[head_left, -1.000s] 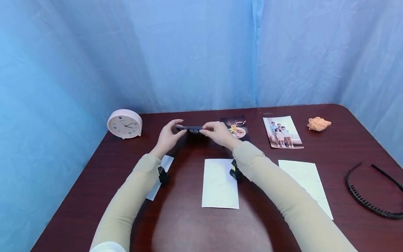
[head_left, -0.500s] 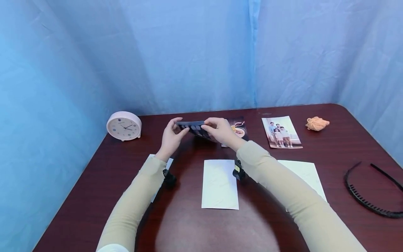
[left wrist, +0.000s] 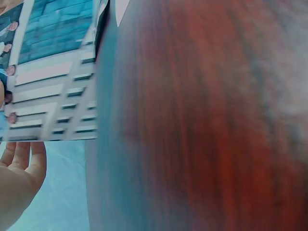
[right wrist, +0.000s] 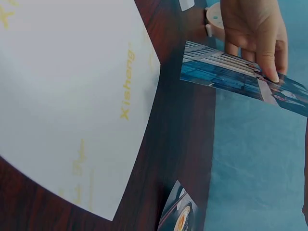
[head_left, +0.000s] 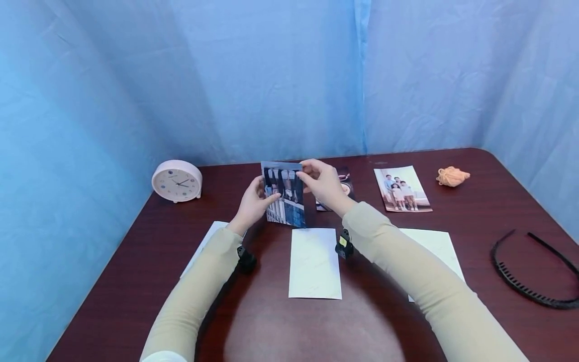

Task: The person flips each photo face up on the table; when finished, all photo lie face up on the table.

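Note:
A printed photo [head_left: 287, 203] of several people, with white stripes and a blue patch, is held up off the table in the head view. My left hand [head_left: 253, 203] grips its left edge, thumb on the printed face and fingers behind. At the upper right corner my right hand [head_left: 323, 183] pinches it between thumb and fingers. The left wrist view shows the photo's striped part [left wrist: 43, 91] with left fingers [left wrist: 29, 161] behind it. In the right wrist view the left hand [right wrist: 260, 36] presses its thumb on the picture.
Face-down white sheets lie in front: one in the middle [head_left: 314, 264], one right [head_left: 431, 246], one left [head_left: 203, 244] under the left arm. Behind are a food photo [head_left: 347, 188], a family photo [head_left: 402, 188], yarn [head_left: 452, 176] and a clock [head_left: 177, 181]. A black headband [head_left: 520, 286] lies right.
The photo has tipped from edge-on to upright, its printed side now facing me. My left hand has shifted right and lower; the right hand has risen slightly.

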Available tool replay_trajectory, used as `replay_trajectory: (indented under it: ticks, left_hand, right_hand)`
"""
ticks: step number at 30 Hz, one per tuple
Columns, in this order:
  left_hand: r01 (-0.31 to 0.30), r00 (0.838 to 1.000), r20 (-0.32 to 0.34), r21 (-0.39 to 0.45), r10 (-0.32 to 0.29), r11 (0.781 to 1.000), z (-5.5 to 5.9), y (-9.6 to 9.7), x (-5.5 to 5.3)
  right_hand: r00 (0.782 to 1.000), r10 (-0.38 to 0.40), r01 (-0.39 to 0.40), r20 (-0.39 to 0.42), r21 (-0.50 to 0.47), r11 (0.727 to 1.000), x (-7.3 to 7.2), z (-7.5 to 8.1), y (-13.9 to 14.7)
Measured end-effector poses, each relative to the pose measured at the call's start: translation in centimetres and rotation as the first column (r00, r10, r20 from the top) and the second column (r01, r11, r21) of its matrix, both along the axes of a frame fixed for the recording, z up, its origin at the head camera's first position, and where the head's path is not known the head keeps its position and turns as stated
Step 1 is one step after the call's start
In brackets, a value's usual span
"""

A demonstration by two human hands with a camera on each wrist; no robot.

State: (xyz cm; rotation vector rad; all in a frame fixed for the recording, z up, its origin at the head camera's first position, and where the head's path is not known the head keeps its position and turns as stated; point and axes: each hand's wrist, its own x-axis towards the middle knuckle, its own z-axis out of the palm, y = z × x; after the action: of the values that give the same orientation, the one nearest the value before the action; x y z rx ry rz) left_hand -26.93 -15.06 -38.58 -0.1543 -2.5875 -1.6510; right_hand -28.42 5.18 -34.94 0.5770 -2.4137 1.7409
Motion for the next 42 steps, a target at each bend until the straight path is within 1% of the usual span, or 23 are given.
replay_trajectory:
  ticks: [3,4,7,11,15,18,20,23,27,30,33,37,40,42]
  left_hand:
    - [-0.008,1.0,0.017,-0.045,0.009,0.999,-0.3,-0.1,0.4]
    - [-0.007,1.0,0.021,-0.046,0.008,0.999,-0.3,-0.1,0.5]
    - [-0.01,1.0,0.014,-0.055,0.011,0.998,-0.5,-0.2,0.7]
    - [-0.006,1.0,0.0,-0.002,0.006,1.0,-0.6,-0.3,1.0]
    - [-0.005,1.0,0.008,0.083,0.004,0.997,-0.7,-0.4,1.1]
    - [-0.013,1.0,0.014,0.128,0.012,0.992,-0.7,-0.3,1.2]
    - [-0.024,1.0,0.014,0.147,0.022,0.989,-0.7,-0.2,1.3]
    - [-0.044,0.999,0.016,0.179,0.042,0.983,-0.6,0.0,1.3]
    - [-0.067,0.998,0.026,0.245,0.063,0.967,-0.3,0.1,1.4]
    - [-0.072,0.997,0.022,0.28,0.069,0.957,0.0,0.1,1.4]
    - [-0.07,0.997,0.008,0.294,0.07,0.953,0.1,-0.3,1.4]
    - [-0.071,0.997,-0.015,0.276,0.078,0.958,0.4,-1.0,1.4]
    - [-0.082,0.995,-0.039,0.23,0.094,0.97,0.8,-1.6,1.3]
    - [-0.087,0.993,-0.063,0.202,0.102,0.975,1.1,-2.0,1.1]
  right_hand:
    - [0.999,-0.035,0.037,0.037,-0.071,0.997,0.0,0.1,0.2]
    - [0.997,-0.048,0.053,0.056,-0.101,0.993,0.0,0.1,0.3]
    - [0.989,-0.082,0.106,0.12,-0.213,0.971,-0.1,0.3,0.5]
    - [0.976,-0.119,0.174,0.181,-0.329,0.928,-0.2,0.4,0.7]
    - [0.966,-0.131,0.213,0.224,-0.401,0.891,-0.2,0.3,0.8]
    - [0.961,-0.133,0.23,0.244,-0.427,0.875,-0.2,0.2,0.8]
    - [0.957,-0.135,0.239,0.257,-0.432,0.87,-0.1,0.1,0.8]
    - [0.952,-0.136,0.248,0.273,-0.432,0.867,0.0,-0.1,0.9]
    - [0.951,-0.115,0.236,0.287,-0.433,0.87,0.0,-0.4,1.2]
    - [0.949,-0.09,0.216,0.303,-0.416,0.883,-0.3,-0.5,1.8]
    - [0.947,-0.071,0.188,0.313,-0.362,0.913,-0.7,-0.7,2.6]
    - [0.943,-0.049,0.15,0.328,-0.288,0.946,-1.3,-0.9,3.7]
    - [0.939,-0.044,0.138,0.34,-0.257,0.957,-1.5,-1.0,4.4]
    - [0.941,-0.05,0.136,0.335,-0.241,0.961,-1.6,-0.9,4.7]
